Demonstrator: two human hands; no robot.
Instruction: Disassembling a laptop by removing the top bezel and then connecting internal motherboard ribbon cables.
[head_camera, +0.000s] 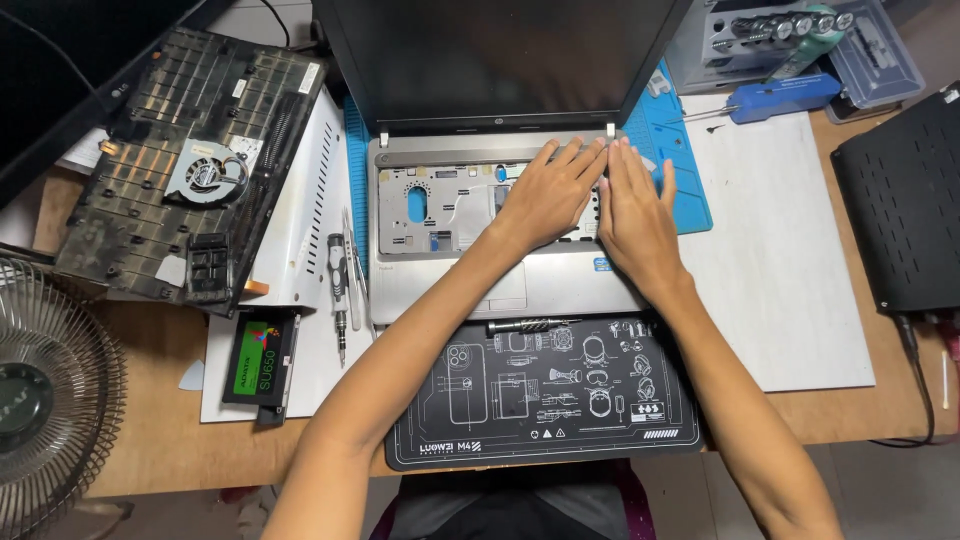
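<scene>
Currently both hands, left hand (545, 195) and right hand (632, 215), are laid flat, fingers extended together, on the open laptop (480, 235) keyboard bay, gripping nothing; a screwdriver (532, 324) lies nearby.

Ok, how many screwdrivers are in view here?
3: a dark one left of the laptop, a dark one on the black mat's top edge, a blue one at upper right. Others may be hidden.

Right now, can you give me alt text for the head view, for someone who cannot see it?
Both bare hands, left hand and right hand, press flat on the upper right of an open silver laptop whose keyboard is removed. A black printed work mat lies in front with a dark screwdriver on it; a black ribbed bottom cover with a fan lies left.
</scene>
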